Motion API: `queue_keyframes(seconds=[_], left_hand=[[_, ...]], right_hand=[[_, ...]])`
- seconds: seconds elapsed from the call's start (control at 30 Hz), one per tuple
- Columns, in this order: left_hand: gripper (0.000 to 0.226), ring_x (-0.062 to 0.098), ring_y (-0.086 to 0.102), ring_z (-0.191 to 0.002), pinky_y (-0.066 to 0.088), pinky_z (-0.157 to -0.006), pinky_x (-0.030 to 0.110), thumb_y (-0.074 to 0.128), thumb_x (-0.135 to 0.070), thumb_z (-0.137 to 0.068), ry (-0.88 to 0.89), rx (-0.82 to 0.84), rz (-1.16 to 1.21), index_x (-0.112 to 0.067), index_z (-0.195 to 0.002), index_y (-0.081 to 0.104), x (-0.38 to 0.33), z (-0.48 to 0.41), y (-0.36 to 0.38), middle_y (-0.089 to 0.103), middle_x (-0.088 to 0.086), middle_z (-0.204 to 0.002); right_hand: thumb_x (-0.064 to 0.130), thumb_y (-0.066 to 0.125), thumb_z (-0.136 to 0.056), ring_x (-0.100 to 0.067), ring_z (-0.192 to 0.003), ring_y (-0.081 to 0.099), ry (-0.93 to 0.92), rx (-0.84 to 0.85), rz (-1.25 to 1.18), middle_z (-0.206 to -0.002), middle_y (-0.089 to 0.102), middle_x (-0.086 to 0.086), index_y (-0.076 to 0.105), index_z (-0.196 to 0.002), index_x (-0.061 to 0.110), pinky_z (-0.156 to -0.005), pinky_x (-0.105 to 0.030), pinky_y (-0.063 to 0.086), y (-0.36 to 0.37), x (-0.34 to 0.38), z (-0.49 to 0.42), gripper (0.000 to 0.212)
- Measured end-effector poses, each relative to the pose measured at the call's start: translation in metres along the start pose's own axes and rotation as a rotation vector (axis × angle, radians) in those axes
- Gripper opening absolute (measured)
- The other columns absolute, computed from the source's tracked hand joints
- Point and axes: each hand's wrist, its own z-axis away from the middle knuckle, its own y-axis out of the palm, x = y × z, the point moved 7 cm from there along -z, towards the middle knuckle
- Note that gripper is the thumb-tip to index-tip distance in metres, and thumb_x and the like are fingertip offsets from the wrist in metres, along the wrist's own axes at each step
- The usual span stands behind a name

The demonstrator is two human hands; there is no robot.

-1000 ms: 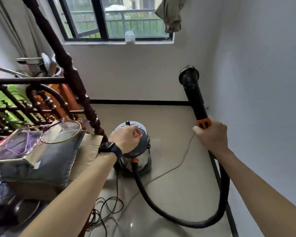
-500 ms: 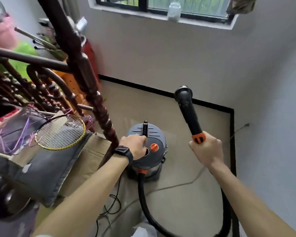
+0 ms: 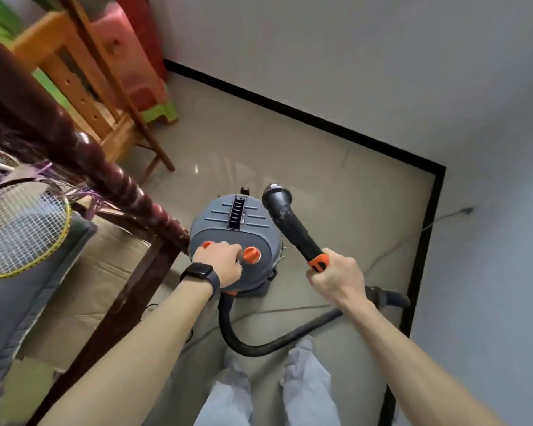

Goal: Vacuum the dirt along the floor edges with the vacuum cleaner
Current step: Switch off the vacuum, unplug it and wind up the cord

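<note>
The grey canister vacuum cleaner [image 3: 231, 224] stands on the beige floor in front of me. My left hand [image 3: 220, 262], with a black watch on the wrist, rests on its lid and its bent fingers press down between two orange knobs [image 3: 252, 254]. My right hand [image 3: 336, 279] grips the black wand [image 3: 290, 224] just below its orange collar. The wand's open end [image 3: 277, 194] points up and away, above the canister. The black hose [image 3: 253, 348] loops from the canister's front across the floor to the right.
Black skirting [image 3: 425, 241] lines the floor edges and meets in a corner at the right. A thin power cord [image 3: 397, 250] runs to the right wall. A dark wooden banister [image 3: 111, 182], a badminton racket [image 3: 19, 229], a cardboard box [image 3: 105, 272] and stacked stools [image 3: 126, 56] crowd the left.
My view has tipped down toward the floor and closer to the vacuum. The wand has swung lower, over the canister. My left hand stays on the lid.
</note>
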Motion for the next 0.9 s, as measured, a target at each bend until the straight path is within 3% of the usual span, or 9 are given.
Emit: queue_keyframes(seconds=[0.1,0.2,0.27,0.5,0.6,0.77,0.9], left_hand=[[0.024,0.024,0.059,-0.105,0.044,-0.078,0.035,0.048,-0.035,-0.088,-0.095,0.053,0.04,-0.033,-0.109,0.059,-0.007,-0.02,0.03,0.063,-0.003,-0.112],[0.024,0.026,0.06,-0.107,0.05,-0.089,0.039,0.051,-0.034,-0.088,-0.189,0.133,0.153,-0.033,-0.111,0.059,-0.017,-0.035,0.072,0.062,0.0,-0.116],[0.026,0.028,0.06,-0.106,0.05,-0.086,0.038,0.051,-0.033,-0.089,-0.227,0.136,0.189,-0.033,-0.115,0.057,-0.023,-0.046,0.099,0.062,0.001,-0.116],[0.042,0.036,0.054,-0.106,0.047,-0.072,0.043,0.054,-0.037,-0.091,-0.375,-0.122,0.264,-0.021,-0.126,0.038,-0.011,-0.077,0.15,0.048,0.01,-0.122],[0.039,0.036,0.051,-0.106,0.046,-0.068,0.043,0.053,-0.037,-0.094,-0.357,-0.219,0.285,-0.023,-0.127,0.04,-0.003,-0.088,0.155,0.044,0.011,-0.122],[0.04,0.036,0.054,-0.103,0.047,-0.068,0.044,0.043,-0.047,-0.1,-0.331,-0.246,0.113,-0.012,-0.116,0.051,0.007,-0.094,0.156,0.053,0.013,-0.116],[0.039,0.036,0.059,-0.095,0.041,-0.06,0.041,0.035,-0.045,-0.102,-0.288,-0.228,-0.025,-0.011,-0.113,0.052,0.0,-0.105,0.148,0.059,0.013,-0.107]], right_hand=[[0.041,0.067,-0.081,-0.034,-0.073,0.064,-0.097,0.124,0.141,-0.076,0.068,-0.003,0.057,-0.09,0.024,-0.071,-0.041,0.057,0.03,-0.025,-0.022,0.021],[0.04,0.066,-0.08,-0.04,-0.078,0.065,-0.129,0.159,0.195,-0.08,0.069,-0.007,0.053,-0.089,0.024,-0.07,-0.04,0.054,0.058,-0.045,-0.047,0.023],[0.041,0.065,-0.08,-0.04,-0.074,0.062,-0.132,0.163,0.194,-0.076,0.067,-0.006,0.052,-0.088,0.024,-0.066,-0.038,0.048,0.078,-0.057,-0.062,0.023],[0.049,0.057,-0.075,-0.028,-0.057,0.048,-0.041,0.121,0.151,-0.061,0.05,0.007,0.052,-0.085,0.027,-0.062,-0.034,0.039,0.132,-0.098,-0.1,0.025],[0.048,0.057,-0.073,-0.034,-0.062,0.052,0.01,0.135,0.152,-0.064,0.054,0.001,0.05,-0.082,0.025,-0.064,-0.035,0.042,0.154,-0.112,-0.103,0.026],[0.043,0.06,-0.07,-0.036,-0.065,0.051,0.095,0.159,0.115,-0.061,0.048,0.005,0.051,-0.084,0.021,-0.063,-0.036,0.04,0.176,-0.121,-0.094,0.027],[0.042,0.06,-0.07,-0.038,-0.066,0.053,0.115,0.158,0.077,-0.061,0.052,0.003,0.046,-0.079,0.021,-0.063,-0.037,0.042,0.182,-0.116,-0.086,0.027]])
